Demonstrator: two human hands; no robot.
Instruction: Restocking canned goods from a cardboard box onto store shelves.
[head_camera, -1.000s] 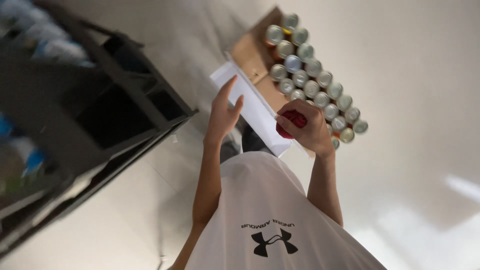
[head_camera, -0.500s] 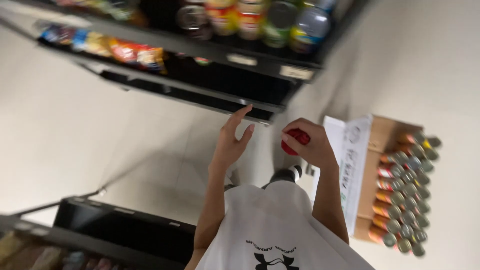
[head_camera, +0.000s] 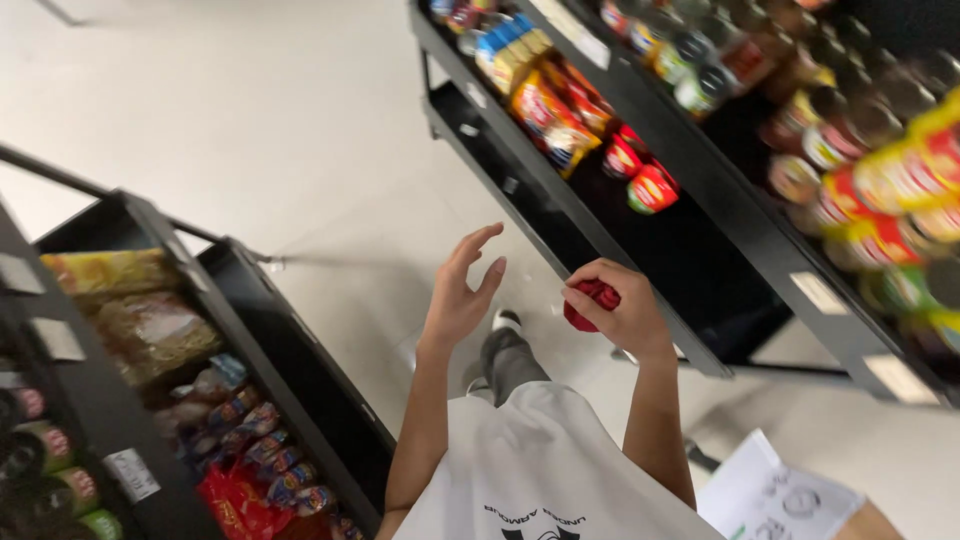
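Note:
My right hand (head_camera: 622, 312) is closed around a small red can (head_camera: 590, 304), held in front of my chest. Just left of it my left hand (head_camera: 460, 292) hangs empty with its fingers spread, palm turned toward the can. Both hands are over the pale floor, next to a black shelf unit (head_camera: 700, 215). On that unit stand red-lidded tubs (head_camera: 652, 188) and rows of jars and cans.
A second black shelf unit (head_camera: 250, 320) at the left holds bags and packets. A white paper sheet (head_camera: 775, 495) on a cardboard box lies at the lower right. My shoe (head_camera: 507, 321) is on the pale floor between the two units.
The view has swung from the box of cans on the floor toward the shelves. My hands have kept their pose, the right one still holding the red can.

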